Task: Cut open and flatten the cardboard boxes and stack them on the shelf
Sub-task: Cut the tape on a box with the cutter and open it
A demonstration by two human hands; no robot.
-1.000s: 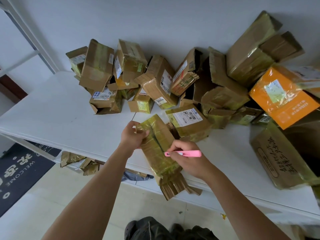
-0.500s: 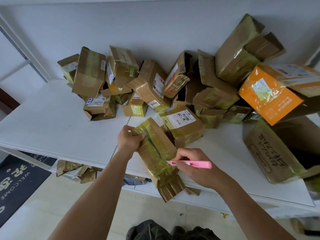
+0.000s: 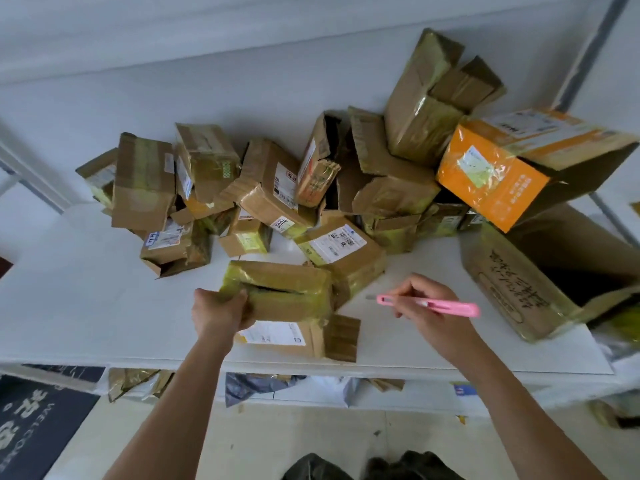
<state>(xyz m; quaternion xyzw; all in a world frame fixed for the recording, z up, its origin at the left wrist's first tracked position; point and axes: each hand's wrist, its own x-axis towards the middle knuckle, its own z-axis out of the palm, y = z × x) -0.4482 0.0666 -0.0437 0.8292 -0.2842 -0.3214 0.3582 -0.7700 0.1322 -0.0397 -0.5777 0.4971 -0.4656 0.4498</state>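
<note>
Closest to me, the left hand (image 3: 218,311) grips the left end of a small taped box (image 3: 287,299), fingers curled round its corner, pinning it down near the front edge of the white tabletop (image 3: 86,306) — a brace, I'd say, so the box cannot slide under the blade. A dark slit already runs along the box's top seam, and a loose flap hangs off its right end, so the cutting looks part done. The right hand (image 3: 429,306) is closed round a pink utility knife (image 3: 427,303), held like a pen with the tip pointing left at the box, clear of the cardboard and just off its right end. There is bare tabletop under that hand, room enough to swing the blade in again.

To the left the surface lies open for pressing the box flat. To the right a large open carton (image 3: 512,285) crowds the edge. Further back, the pile of uncut boxes (image 3: 270,188) leans against the wall, an orange box (image 3: 495,174) perched high on the right — a nudge might bring it down. Below the tabletop, a lower shelf (image 3: 311,393) shows scraps of cardboard and grey bags.
</note>
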